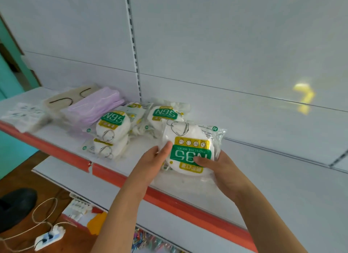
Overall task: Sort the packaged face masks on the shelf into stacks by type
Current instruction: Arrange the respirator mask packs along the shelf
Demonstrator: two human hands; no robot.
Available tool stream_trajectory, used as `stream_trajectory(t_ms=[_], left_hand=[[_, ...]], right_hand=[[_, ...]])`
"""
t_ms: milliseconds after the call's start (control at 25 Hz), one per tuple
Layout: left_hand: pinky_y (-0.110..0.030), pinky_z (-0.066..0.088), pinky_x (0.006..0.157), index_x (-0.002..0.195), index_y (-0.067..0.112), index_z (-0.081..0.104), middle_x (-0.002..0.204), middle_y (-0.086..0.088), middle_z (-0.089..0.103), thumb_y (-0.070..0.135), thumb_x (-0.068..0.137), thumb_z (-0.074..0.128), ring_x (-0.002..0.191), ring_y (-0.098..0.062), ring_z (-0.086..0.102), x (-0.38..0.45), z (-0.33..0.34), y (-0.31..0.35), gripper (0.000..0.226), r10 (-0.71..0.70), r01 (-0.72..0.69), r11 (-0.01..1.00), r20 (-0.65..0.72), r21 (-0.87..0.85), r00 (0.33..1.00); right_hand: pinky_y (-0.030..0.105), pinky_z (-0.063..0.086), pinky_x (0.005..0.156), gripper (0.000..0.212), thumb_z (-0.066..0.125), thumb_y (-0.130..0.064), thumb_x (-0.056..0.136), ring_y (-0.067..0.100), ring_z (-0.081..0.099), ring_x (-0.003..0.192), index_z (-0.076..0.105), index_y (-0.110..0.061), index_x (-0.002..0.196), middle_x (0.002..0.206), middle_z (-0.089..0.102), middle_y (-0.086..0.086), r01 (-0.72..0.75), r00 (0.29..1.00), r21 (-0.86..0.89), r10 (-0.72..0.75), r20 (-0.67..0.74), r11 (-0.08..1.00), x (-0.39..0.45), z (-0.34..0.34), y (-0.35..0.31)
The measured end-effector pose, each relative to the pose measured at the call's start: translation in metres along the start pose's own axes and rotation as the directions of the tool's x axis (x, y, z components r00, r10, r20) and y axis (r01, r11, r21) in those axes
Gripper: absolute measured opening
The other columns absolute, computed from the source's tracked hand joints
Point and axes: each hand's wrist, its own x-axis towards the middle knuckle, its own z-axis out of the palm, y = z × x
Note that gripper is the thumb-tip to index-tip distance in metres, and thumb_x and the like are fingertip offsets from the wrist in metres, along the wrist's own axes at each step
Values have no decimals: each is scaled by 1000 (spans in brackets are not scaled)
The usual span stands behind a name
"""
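Presently, your left hand (150, 160) and right hand (220, 166) both grip one clear-plastic white N95 mask pack (190, 149). More identical packs (113, 126) lie beyond your left hand.

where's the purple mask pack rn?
Head view, left part of the shelf: the purple mask pack lies near the back panel, between the beige mask pack on its left and the N95 packs on its right.
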Motion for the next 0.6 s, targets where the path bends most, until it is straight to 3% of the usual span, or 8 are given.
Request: stream_trajectory(t_ms=[80, 160, 280, 360, 440, 520, 600], left_hand=[[-30, 50, 92, 119, 24, 69, 112, 8, 77, 77, 74, 58, 111, -12, 69, 3, 13, 0, 71, 56, -54, 996, 16, -66, 998], [-31, 53, 96, 124, 23, 65, 117, 6, 76, 49, 83, 68, 115, -13, 69, 6, 17, -5, 49, 130, -121, 974, 37, -189, 991], [-28, 57, 91, 129, 21, 56, 124, 4, 72, 16, 82, 81, 118, -14, 67, 8, 17, -13, 54, 194, -153, 962, 176, -226, 965], [-25, 57, 86, 132, 25, 51, 125, 8, 71, 15, 80, 83, 115, -10, 68, 9, 25, -16, 61, 163, -128, 979, 235, -158, 958], [-22, 58, 81, 127, 29, 54, 120, 9, 74, 17, 82, 82, 107, -8, 71, 6, 40, -14, 54, 164, -142, 982, 183, -129, 969], [-23, 59, 76, 122, 28, 59, 113, 6, 77, 20, 80, 83, 102, -12, 74, 7, 57, -9, 49, 172, -146, 979, 189, -143, 967], [-30, 61, 78, 125, 21, 62, 112, 0, 78, 29, 72, 90, 103, -19, 75, 6, 76, 0, 61, 182, -146, 978, 278, -147, 943]], right_hand=[[44, 51, 101, 58, 77, -7, 79, 30, 67, 113, 55, -9, 132, 121, 70, 13, 20, 999, -64, -22, -35, 998, -8, -9, 3], [46, 52, 100, 63, 83, -16, 75, 26, 69, 109, 54, -14, 131, 117, 72, 8, 33, 994, -147, -48, -97, 989, -12, -14, 3], [34, 59, 85, 74, 87, -19, 70, 19, 71, 103, 49, -20, 133, 114, 73, 3, 37, 989, -167, -60, -136, 985, -18, -23, 7], [23, 58, 73, 72, 83, -8, 73, 14, 73, 97, 45, -22, 133, 110, 74, -1, 7, 990, -159, -30, -139, 987, -24, -26, 10], [18, 56, 68, 59, 81, -7, 75, 10, 74, 89, 51, -18, 126, 99, 77, -6, -39, 981, -214, -4, -195, 976, -29, -30, 11], [19, 57, 68, 49, 84, -15, 74, 10, 75, 86, 58, -15, 117, 93, 78, -8, -82, 962, -257, 9, -273, 963, -39, -43, 7], [30, 60, 78, 47, 86, -21, 72, 12, 75, 89, 62, -15, 112, 95, 78, -5, -110, 947, -286, 13, -321, 952, -58, -60, -5]])
